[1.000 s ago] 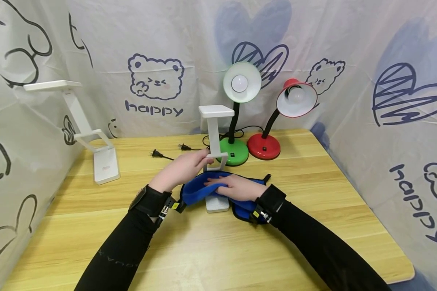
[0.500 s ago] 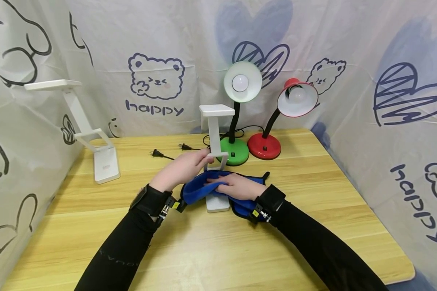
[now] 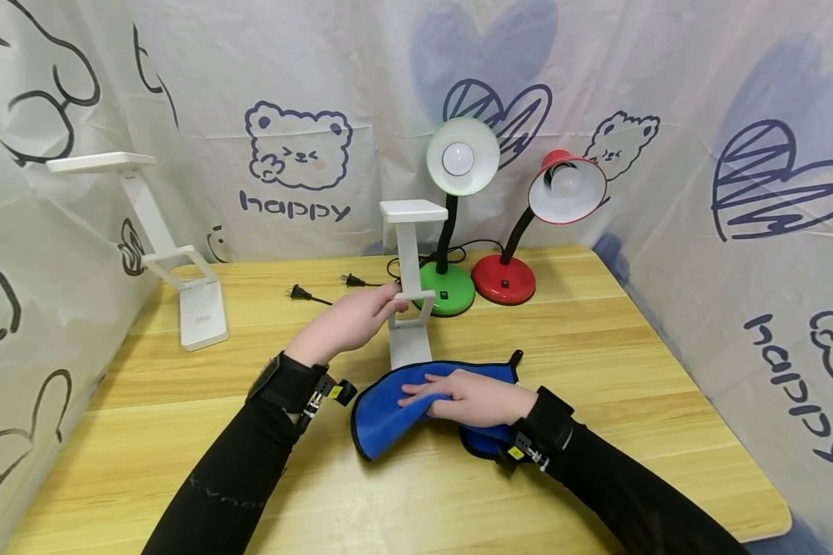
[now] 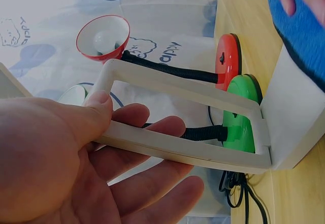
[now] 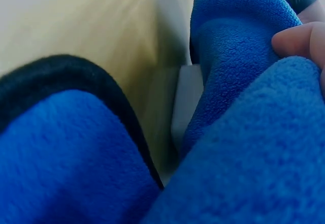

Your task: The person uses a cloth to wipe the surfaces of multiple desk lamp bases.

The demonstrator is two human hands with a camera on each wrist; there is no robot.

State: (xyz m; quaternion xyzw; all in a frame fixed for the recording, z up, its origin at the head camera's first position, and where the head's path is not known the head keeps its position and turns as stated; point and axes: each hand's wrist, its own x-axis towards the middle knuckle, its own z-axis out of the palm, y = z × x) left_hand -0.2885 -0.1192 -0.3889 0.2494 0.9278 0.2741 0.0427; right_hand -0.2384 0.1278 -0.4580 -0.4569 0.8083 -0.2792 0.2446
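In the head view, a white desk lamp stands upright near the middle of the table. My left hand grips its open rectangular frame; the left wrist view shows the thumb on one side and the fingers on the other. My right hand holds a blue cloth with black edging, spread over the front of the lamp's base. A fold of cloth rises by the fingers. In the right wrist view, cloth hides most of the hand, and a pale piece of the base shows beside it.
Behind the held lamp stand a green lamp and a red lamp, with cords and two plugs to their left. Another white lamp stands at the table's left edge. Printed curtains enclose the table.
My right hand has drawn the cloth toward the front of the base and slightly right, baring the base's rear part. The left hand and the lamp have stayed in place.
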